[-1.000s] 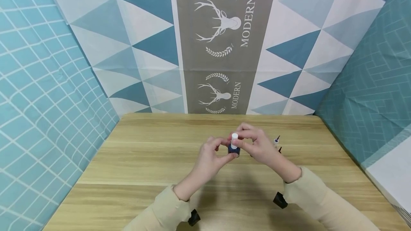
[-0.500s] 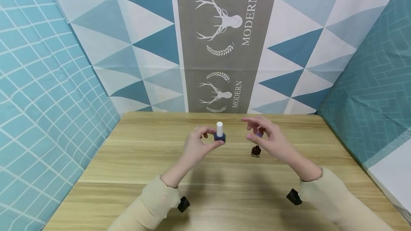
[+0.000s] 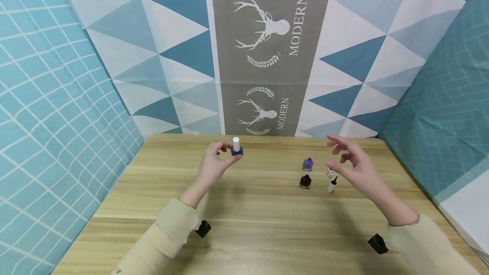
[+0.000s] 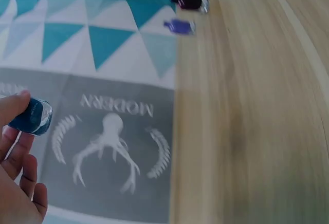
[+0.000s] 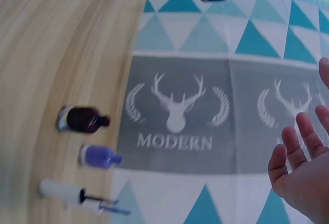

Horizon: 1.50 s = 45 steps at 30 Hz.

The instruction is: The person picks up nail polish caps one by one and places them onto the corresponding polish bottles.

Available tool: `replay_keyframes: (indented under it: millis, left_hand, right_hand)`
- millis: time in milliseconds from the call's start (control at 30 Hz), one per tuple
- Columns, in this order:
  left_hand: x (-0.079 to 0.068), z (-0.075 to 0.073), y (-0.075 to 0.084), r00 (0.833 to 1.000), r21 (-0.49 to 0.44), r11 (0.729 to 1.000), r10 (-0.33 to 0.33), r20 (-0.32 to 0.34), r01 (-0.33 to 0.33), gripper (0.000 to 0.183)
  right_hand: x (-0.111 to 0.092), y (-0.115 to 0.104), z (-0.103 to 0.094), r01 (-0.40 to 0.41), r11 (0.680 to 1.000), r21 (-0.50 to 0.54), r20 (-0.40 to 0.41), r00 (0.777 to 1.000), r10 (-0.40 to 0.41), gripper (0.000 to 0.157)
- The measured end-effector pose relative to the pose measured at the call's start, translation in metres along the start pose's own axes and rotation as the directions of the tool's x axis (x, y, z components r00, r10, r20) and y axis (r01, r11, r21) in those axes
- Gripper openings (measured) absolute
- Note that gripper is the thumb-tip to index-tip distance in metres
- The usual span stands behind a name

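My left hand (image 3: 214,162) pinches a dark blue nail polish bottle (image 3: 237,151) by its glass, with its white cap (image 3: 236,142) on and pointing up. The bottle is held above the table. My right hand (image 3: 357,169) hovers at the right with fingers loosely bent and nothing in them. Left of it stand an uncapped purple nail polish bottle (image 3: 307,164) and an uncapped dark brown one (image 3: 305,181). Two white brush caps stand beside them with brushes up; the nearer brush cap (image 3: 332,185) shows whole, the farther brush cap (image 3: 329,172) is partly hidden by my right hand.
The wooden table (image 3: 244,232) ends at the back against a patterned cloth (image 3: 259,54). Blue tiled cloth (image 3: 57,109) hangs on the left, and teal cloth (image 3: 451,96) on the right. A white surface (image 3: 466,207) lies beyond the table's right edge.
My right hand has let go of the blue bottle's cap and moved right. My left hand has carried the bottle left and back. The purple and brown bottles have come into view.
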<state>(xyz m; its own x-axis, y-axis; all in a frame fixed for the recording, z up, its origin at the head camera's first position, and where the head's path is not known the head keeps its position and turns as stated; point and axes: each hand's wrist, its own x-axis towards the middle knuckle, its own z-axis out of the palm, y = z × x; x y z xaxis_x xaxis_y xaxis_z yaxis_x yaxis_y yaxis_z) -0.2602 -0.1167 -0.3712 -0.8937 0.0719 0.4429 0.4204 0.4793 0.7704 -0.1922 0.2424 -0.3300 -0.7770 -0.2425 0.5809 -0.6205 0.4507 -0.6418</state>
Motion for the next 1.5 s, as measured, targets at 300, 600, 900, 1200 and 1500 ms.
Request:
replay_keyframes:
  millis: [300, 600, 900, 1200, 1500]
  left_hand:
    - [0.011, -0.006, -0.043, 0.996, 0.0, 0.997, -0.078, -0.033, 0.078, 0.032]
    - [0.019, -0.01, -0.076, 0.984, -0.061, 0.983, -0.176, -0.022, 0.175, 0.034]
    - [0.026, -0.009, -0.098, 0.974, -0.031, 0.973, -0.227, -0.01, 0.227, 0.036]
    - [0.028, -0.003, -0.121, 0.958, -0.021, 0.958, -0.284, 0.023, 0.285, 0.033]
    - [0.027, -0.002, -0.136, 0.945, 0.02, 0.948, -0.317, 0.076, 0.317, 0.032]
  right_hand:
    - [-0.026, 0.035, -0.014, -0.115, 0.989, -0.095, -0.034, 0.993, 0.112, 0.06]
    - [-0.048, 0.076, -0.016, -0.183, 0.979, -0.094, -0.019, 0.983, 0.182, 0.059]
    - [-0.062, 0.119, -0.015, -0.196, 0.98, -0.036, 0.053, 0.979, 0.198, 0.057]
    - [-0.07, 0.15, -0.014, -0.306, 0.948, -0.089, 0.238, 0.917, 0.319, 0.053]
    - [-0.065, 0.16, -0.01, -0.358, 0.924, -0.132, 0.327, 0.865, 0.382, 0.047]
